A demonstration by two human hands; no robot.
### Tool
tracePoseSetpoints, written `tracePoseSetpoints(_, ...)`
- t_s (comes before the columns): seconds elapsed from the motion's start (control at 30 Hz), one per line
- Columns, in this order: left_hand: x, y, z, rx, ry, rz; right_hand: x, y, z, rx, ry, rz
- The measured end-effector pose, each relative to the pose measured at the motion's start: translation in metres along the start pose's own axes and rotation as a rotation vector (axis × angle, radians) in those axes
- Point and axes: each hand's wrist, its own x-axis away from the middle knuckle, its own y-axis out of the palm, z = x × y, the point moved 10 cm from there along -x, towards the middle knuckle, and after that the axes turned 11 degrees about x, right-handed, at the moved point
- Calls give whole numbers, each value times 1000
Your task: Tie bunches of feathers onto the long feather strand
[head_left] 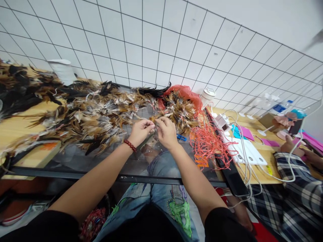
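My left hand (141, 132), with a red bead bracelet (130, 145) at its wrist, is closed in a pinch. Its fingertips meet those of my right hand (167, 132), also closed, above the dark see-through tabletop (96, 166). Pinched between them seems to be a small brown feather (152, 118), mostly hidden by the fingers. To the left spread bundles of brown, white and black feathers (88, 117). Another feather pile (181, 111) lies in a red plastic bag (188, 94) beyond my right hand. A blue clip-like tool (181, 137) lies beside that hand.
Tangled red cords (208, 143) lie to the right, beside a white power strip (223, 121) and loose white cables (246, 151). A black phone (233, 179) rests at the front edge. Another person's plaid sleeve (297, 171) is at far right. A wire grid (142, 43) stands behind.
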Motion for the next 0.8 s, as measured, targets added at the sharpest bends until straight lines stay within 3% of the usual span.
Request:
tracePoseSetpoints(0.43, -1, 3, 3, 4, 23, -39, 1, -3, -3, 55, -17, 20)
tracePoseSetpoints(0.6, 1, 2, -12, 150, -161, -32, 2, -11, -9, 44, -49, 82)
tracePoseSetpoints(0.8, 6, -1, -24, 322, -362, 15, 2, -9, -8, 47, -59, 70)
